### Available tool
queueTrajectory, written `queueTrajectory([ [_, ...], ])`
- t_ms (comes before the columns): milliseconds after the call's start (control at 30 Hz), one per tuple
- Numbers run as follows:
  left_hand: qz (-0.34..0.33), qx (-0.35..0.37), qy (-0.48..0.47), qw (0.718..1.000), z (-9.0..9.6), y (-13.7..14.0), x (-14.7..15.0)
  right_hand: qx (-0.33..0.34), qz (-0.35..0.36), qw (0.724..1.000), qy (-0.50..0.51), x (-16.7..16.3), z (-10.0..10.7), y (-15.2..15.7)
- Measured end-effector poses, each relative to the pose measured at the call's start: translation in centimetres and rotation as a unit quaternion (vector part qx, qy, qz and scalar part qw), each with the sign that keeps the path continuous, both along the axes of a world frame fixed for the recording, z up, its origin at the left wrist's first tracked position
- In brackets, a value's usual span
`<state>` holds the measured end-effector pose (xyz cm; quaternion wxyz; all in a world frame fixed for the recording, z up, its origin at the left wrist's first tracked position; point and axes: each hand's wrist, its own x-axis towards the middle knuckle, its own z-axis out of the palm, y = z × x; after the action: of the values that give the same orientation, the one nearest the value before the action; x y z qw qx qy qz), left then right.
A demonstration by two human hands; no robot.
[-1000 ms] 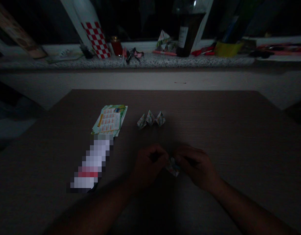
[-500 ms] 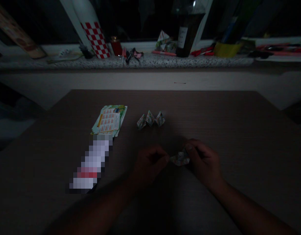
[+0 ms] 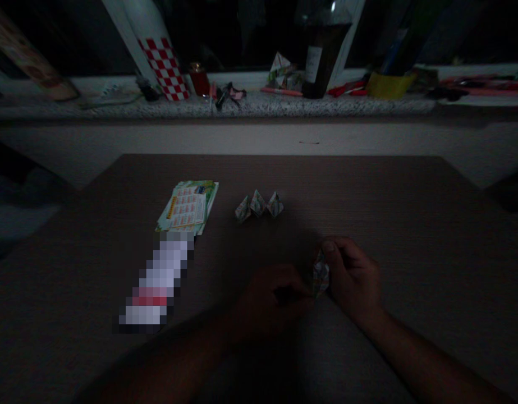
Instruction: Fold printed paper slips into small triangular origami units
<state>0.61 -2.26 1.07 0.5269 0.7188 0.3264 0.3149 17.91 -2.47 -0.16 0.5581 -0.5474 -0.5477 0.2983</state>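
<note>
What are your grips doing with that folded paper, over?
Right grip: holding folded paper. Left grip: at its near tip, too dark to confirm a pinch. Three others beyond, cards at left: not in the way.

Pixelated object (image 3: 157, 280) unreadable. Checkered bottle (image 3: 161, 62) cut off above. Right fingers (image 3: 333, 257) partly hide folded paper (image 3: 321, 278).

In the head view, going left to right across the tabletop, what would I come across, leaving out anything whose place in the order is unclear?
Stack of printed slips, row of three folded papers, held paper piece, right hand.
</note>
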Motion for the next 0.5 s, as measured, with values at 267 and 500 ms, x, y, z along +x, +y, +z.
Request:
queueTrajectory([
  [267,0.024,-0.016,0.011,1.0,0.06,-0.18,0.08,0.032,0.02,0.997,-0.06,-0.31,-0.24,-0.08],
  [500,0.096,-0.023,0.025,0.995,0.72,-0.19,0.27,0.11,0.065,0.981,-0.149,-0.69,0.45,-0.37],
])
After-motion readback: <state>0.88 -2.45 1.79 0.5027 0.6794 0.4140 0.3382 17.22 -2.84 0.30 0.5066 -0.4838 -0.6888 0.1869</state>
